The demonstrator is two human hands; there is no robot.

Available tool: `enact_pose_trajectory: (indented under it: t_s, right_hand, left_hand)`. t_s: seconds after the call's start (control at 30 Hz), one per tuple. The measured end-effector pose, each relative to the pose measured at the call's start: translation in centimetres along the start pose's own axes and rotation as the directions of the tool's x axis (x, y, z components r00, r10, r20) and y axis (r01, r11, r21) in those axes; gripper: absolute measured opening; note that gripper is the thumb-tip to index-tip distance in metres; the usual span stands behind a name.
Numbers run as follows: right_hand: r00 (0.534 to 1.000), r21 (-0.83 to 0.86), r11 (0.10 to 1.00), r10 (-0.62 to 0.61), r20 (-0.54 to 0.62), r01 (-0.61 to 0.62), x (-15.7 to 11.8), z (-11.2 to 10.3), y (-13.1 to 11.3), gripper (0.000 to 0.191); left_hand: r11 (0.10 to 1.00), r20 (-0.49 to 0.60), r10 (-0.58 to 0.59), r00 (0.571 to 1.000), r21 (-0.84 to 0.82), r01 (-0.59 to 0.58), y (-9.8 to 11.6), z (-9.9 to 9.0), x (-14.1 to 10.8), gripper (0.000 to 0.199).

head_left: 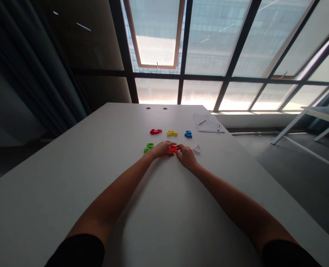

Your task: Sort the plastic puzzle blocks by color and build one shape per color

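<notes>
Both my hands meet over the white table around a small orange-red toy car (172, 149). My left hand (163, 148) holds its left side with bent fingers, and my right hand (187, 157) pinches its right side. Close by my left hand lies a green toy car (148, 147). Just right of my right hand is a small white piece (196, 149), probably another toy car, though its shape is hard to make out. Behind the hands, in a loose row, are a red toy car (156, 131), a yellow toy car (172, 133) and a blue toy car (188, 134).
Sheets of paper (206, 128) with pens on them lie near the right edge of the white table (69, 178). Two round holes are set in its far end. Large windows stand beyond, a dark curtain (42, 55) hangs at left, and another table (323, 115) stands right.
</notes>
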State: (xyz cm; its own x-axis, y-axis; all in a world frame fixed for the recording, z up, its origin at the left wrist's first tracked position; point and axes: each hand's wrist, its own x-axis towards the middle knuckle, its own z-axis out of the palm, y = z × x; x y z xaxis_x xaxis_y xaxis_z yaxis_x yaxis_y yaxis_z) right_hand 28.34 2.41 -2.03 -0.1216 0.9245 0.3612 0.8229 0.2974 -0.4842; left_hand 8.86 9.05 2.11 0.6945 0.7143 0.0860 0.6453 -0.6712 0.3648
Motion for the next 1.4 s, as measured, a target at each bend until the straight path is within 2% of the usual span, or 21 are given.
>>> enact_pose_trajectory:
  t_s: [0.13,0.23,0.33,0.43,0.57,0.67,0.73,0.77,0.83,0.9,0.97,1.2,1.4]
  right_hand:
    - [1.000,0.013,1.000,0.024,-0.002,-0.024,0.0,0.0,-0.1,0.035]
    - [0.999,0.008,0.999,0.038,0.002,-0.038,-0.6,-0.4,-0.5,0.041]
    - [0.999,-0.037,0.999,-0.007,0.043,0.008,-2.8,-1.5,-1.0,0.042]
    - [0.985,-0.073,0.989,-0.115,0.130,0.126,-6.6,-3.1,-1.5,0.040]
    - [0.917,-0.012,0.944,-0.317,0.241,0.330,-12.1,-5.8,-2.4,0.036]
    - [0.823,0.180,0.876,-0.483,0.300,0.448,-14.2,-7.5,-3.4,0.036]
    - [0.801,0.196,0.859,-0.511,0.312,0.472,-14.5,-7.9,-4.2,0.041]
    - [0.796,0.173,0.863,-0.505,0.334,0.475,-14.4,-7.9,-4.5,0.050]
    - [0.770,0.129,0.875,-0.473,0.428,0.467,-14.2,-7.6,-4.8,0.073]
    - [0.739,0.114,0.887,-0.438,0.512,0.447,-14.0,-7.2,-4.9,0.084]
    - [0.731,0.115,0.893,-0.424,0.535,0.434,-14.1,-6.9,-4.7,0.085]
    - [0.747,0.090,0.902,-0.402,0.530,0.421,-14.2,-6.8,-4.7,0.088]
    - [0.769,0.091,0.909,-0.394,0.503,0.406,-14.2,-6.6,-4.8,0.088]
  left_hand:
    - [1.000,0.007,-0.001,1.000,-0.017,0.001,0.3,-0.3,-0.7,0.073]
    - [1.000,-0.041,0.015,0.999,0.008,-0.015,1.2,-1.0,-2.8,0.074]
    - [0.995,-0.072,0.098,0.993,0.025,-0.096,2.4,-1.5,-7.0,0.065]
    - [0.993,-0.017,0.117,0.993,0.033,-0.117,2.9,-1.4,-12.8,0.061]
    - [0.989,0.088,0.102,0.991,0.096,-0.111,2.7,0.0,-19.7,0.074]
    - [0.983,0.125,0.073,0.989,0.158,-0.093,3.2,1.1,-22.3,0.087]
    - [0.982,0.135,0.052,0.990,0.175,-0.075,4.0,1.5,-22.9,0.093]
    - [0.981,0.140,0.051,0.989,0.177,-0.076,4.4,1.6,-22.9,0.097]
    - [0.979,0.147,0.069,0.987,0.180,-0.096,5.0,1.8,-22.8,0.103]
    - [0.976,0.143,0.084,0.986,0.189,-0.111,5.5,1.9,-22.7,0.107]
    - [0.973,0.143,0.085,0.986,0.203,-0.114,5.6,2.0,-22.7,0.106]
    - [0.966,0.171,0.090,0.981,0.225,-0.128,5.3,2.1,-22.7,0.106]
    - [0.965,0.152,0.091,0.984,0.230,-0.125,5.4,2.0,-22.8,0.104]
